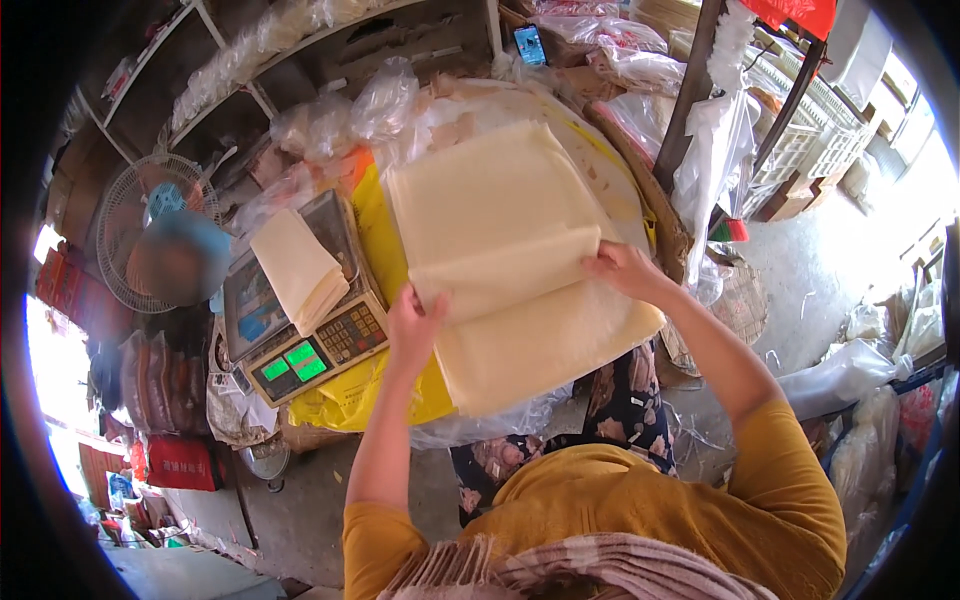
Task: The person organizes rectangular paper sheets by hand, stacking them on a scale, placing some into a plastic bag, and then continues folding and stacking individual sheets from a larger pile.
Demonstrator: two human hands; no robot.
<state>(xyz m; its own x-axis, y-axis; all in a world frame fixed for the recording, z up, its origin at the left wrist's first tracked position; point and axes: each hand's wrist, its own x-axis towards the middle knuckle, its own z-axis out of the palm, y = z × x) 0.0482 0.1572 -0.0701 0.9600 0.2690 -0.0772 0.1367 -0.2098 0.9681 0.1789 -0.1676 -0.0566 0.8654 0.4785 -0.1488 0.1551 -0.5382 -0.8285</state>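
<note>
A large stack of thin, pale yellow sheets (495, 210) lies before me, with the near edge of the upper sheets lifted and turned back. My left hand (420, 313) pinches that edge at its left end. At the right end, my right hand (616, 268) grips it between thumb and fingers. The lower sheets (547, 345) stay flat beneath. Left of the stack, a folded bundle of similar sheets (296, 266) rests on a digital scale (349, 330) with lit green displays.
A yellow plastic sheet (345, 401) lies under the scale and stack. A white fan (157, 225) stands at the left, near a person's blurred head. A phone (530, 45) lies at the back. Clear plastic bags (386, 97) sit behind; a dark post (690, 97) rises right.
</note>
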